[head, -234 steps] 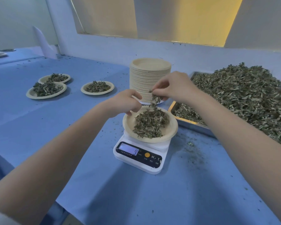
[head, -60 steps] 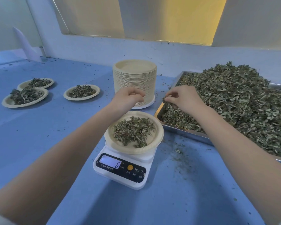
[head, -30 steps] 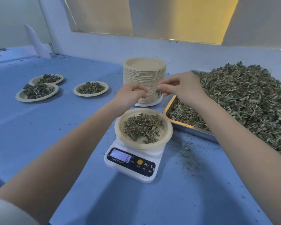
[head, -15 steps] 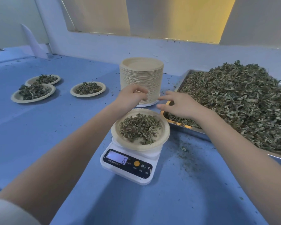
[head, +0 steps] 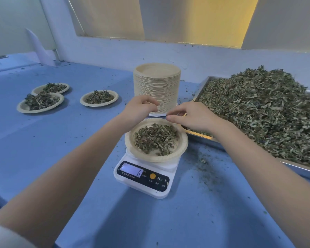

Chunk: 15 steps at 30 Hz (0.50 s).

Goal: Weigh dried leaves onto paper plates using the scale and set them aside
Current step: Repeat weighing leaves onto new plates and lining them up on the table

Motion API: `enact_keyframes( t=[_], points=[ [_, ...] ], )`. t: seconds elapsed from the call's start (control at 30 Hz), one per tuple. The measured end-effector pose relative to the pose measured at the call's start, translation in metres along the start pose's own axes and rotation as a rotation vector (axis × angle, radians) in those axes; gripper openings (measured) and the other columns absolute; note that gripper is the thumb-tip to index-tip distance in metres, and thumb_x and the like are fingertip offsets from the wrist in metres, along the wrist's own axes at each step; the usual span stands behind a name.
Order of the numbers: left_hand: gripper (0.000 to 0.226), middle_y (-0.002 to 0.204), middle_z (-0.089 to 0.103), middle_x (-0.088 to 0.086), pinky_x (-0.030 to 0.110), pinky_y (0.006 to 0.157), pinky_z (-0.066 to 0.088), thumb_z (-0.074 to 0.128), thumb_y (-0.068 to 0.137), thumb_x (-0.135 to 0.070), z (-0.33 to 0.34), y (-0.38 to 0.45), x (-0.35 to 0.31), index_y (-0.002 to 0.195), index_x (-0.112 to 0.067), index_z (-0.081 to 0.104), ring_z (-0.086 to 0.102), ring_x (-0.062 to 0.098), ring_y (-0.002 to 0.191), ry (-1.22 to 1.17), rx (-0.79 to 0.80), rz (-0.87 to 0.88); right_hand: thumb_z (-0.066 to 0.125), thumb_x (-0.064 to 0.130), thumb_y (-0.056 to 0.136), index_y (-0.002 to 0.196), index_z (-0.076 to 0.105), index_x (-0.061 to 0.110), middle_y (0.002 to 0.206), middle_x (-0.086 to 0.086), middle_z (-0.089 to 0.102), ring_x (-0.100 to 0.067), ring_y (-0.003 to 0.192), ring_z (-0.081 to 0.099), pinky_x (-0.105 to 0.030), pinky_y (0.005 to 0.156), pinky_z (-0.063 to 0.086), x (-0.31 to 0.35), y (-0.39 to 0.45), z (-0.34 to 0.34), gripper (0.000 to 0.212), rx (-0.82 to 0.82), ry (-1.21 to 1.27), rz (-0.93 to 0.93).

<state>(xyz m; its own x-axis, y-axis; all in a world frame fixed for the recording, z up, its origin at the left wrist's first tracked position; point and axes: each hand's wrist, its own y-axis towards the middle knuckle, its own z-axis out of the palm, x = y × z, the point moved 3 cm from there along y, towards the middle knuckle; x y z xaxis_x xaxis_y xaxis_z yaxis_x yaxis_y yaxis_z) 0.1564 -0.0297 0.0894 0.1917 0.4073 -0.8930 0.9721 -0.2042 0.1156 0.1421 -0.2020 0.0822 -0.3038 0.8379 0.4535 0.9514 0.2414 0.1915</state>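
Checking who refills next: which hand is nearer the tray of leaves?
Right. The right hand hovers at the tray corner; the left hand is beyond the scale plate, by the plate stack.

The scale (head: pixel 143 178) display reads "6"; beside its orange button stand the letters "M" and "T".

A paper plate (head: pixel 181 149) of dried leaves (head: pixel 155 139) sat on the white scale (head: pixel 147 178), which read 6; three filled plates (head: pixel 99 98) lay aside, beside a heaped tray (head: pixel 293 170).
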Motion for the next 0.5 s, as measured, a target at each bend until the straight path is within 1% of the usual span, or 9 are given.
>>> enact_keyframes(
  t=[0.07, 0.1, 0.17, 0.23, 0.27, 0.33, 0.37, 0.43, 0.5],
  points=[
    [0.02, 0.078, 0.053, -0.006, 0.02, 0.061, 0.037, 0.057, 0.087, -0.01, -0.003, -0.002, -0.001, 0.105, -0.014, 0.066, 0.048, 0.004, 0.069, 0.007, -0.003, -0.001, 0.063, 0.046, 0.085, 0.105, 0.071, 0.034, 0.074, 0.029, 0.054, 0.01, 0.074, 0.049, -0.004, 0.061, 0.031, 0.003, -0.002, -0.001, 0.025, 0.006, 0.006, 0.009],
    [0.02, 0.079, 0.053, -0.006, 0.02, 0.061, 0.036, 0.057, 0.087, -0.01, -0.004, -0.003, -0.001, 0.105, -0.014, 0.066, 0.048, 0.004, 0.069, 0.01, -0.003, -0.002, 0.063, 0.047, 0.085, 0.106, 0.07, 0.034, 0.074, 0.03, 0.053, 0.01, 0.075, 0.05, -0.003, 0.061, 0.03, 0.004, -0.002, -0.001, 0.026, 0.015, 0.01, 0.011],
    [0.02, 0.078, 0.053, -0.006, 0.02, 0.062, 0.036, 0.056, 0.088, -0.01, -0.006, -0.005, 0.0, 0.105, -0.014, 0.066, 0.047, 0.004, 0.069, 0.011, -0.001, 0.001, 0.063, 0.045, 0.086, 0.111, 0.069, 0.031, 0.082, 0.024, 0.06, 0.003, 0.081, 0.053, -0.01, 0.066, 0.036, 0.004, -0.003, -0.001, 0.029, 0.02, -0.005, 0.02],
    [0.02, 0.078, 0.053, -0.007, 0.02, 0.063, 0.037, 0.056, 0.088, -0.009, -0.008, -0.007, 0.0, 0.105, -0.014, 0.065, 0.048, 0.004, 0.07, 0.013, 0.004, 0.004, 0.059, 0.036, 0.09, 0.117, 0.066, 0.024, 0.099, 0.007, 0.068, -0.009, 0.091, 0.058, -0.023, 0.077, 0.043, -0.003, -0.001, -0.002, 0.031, -0.003, -0.122, 0.06],
    [0.02, 0.077, 0.053, -0.007, 0.02, 0.063, 0.037, 0.056, 0.088, -0.009, -0.008, -0.007, 0.0, 0.105, -0.014, 0.065, 0.048, 0.004, 0.07, 0.012, 0.005, 0.005, 0.054, 0.029, 0.093, 0.119, 0.065, 0.019, 0.107, -0.001, 0.068, -0.017, 0.095, 0.06, -0.028, 0.08, 0.046, -0.009, 0.001, -0.003, 0.03, -0.007, -0.222, 0.102],
    [0.018, 0.076, 0.053, -0.007, 0.021, 0.062, 0.037, 0.056, 0.088, -0.009, -0.007, -0.006, 0.0, 0.102, -0.015, 0.066, 0.048, 0.004, 0.068, 0.005, 0.0, 0.005, 0.045, 0.017, 0.095, 0.117, 0.064, 0.008, 0.111, -0.012, 0.067, -0.027, 0.096, 0.061, -0.033, 0.078, 0.05, -0.026, 0.003, -0.003, 0.031, 0.043, -0.377, 0.213],
    [0.018, 0.075, 0.053, -0.007, 0.021, 0.062, 0.037, 0.056, 0.088, -0.009, -0.005, -0.005, 0.0, 0.101, -0.016, 0.066, 0.048, 0.004, 0.068, 0.001, 0.0, 0.008, 0.042, 0.014, 0.097, 0.117, 0.063, 0.004, 0.112, -0.015, 0.066, -0.028, 0.098, 0.061, -0.034, 0.08, 0.051, -0.034, 0.002, -0.002, 0.031, 0.08, -0.405, 0.256],
    [0.017, 0.074, 0.053, -0.007, 0.022, 0.061, 0.037, 0.056, 0.087, -0.01, 0.0, -0.002, -0.002, 0.099, -0.017, 0.066, 0.048, 0.007, 0.067, 0.001, 0.013, 0.015, 0.04, 0.013, 0.099, 0.124, 0.06, 0.005, 0.123, -0.016, 0.061, -0.03, 0.11, 0.057, -0.038, 0.092, 0.049, -0.045, 0.001, 0.0, 0.033, 0.135, -0.4, 0.306],
    [0.016, 0.075, 0.052, -0.006, 0.023, 0.06, 0.036, 0.056, 0.087, -0.01, 0.01, 0.004, -0.006, 0.096, -0.02, 0.065, 0.048, 0.009, 0.068, 0.007, 0.029, 0.018, 0.044, 0.016, 0.099, 0.13, 0.057, 0.009, 0.13, -0.012, 0.059, -0.029, 0.117, 0.055, -0.037, 0.098, 0.045, -0.051, 0.001, 0.002, 0.034, 0.161, -0.373, 0.312]
  ],
)
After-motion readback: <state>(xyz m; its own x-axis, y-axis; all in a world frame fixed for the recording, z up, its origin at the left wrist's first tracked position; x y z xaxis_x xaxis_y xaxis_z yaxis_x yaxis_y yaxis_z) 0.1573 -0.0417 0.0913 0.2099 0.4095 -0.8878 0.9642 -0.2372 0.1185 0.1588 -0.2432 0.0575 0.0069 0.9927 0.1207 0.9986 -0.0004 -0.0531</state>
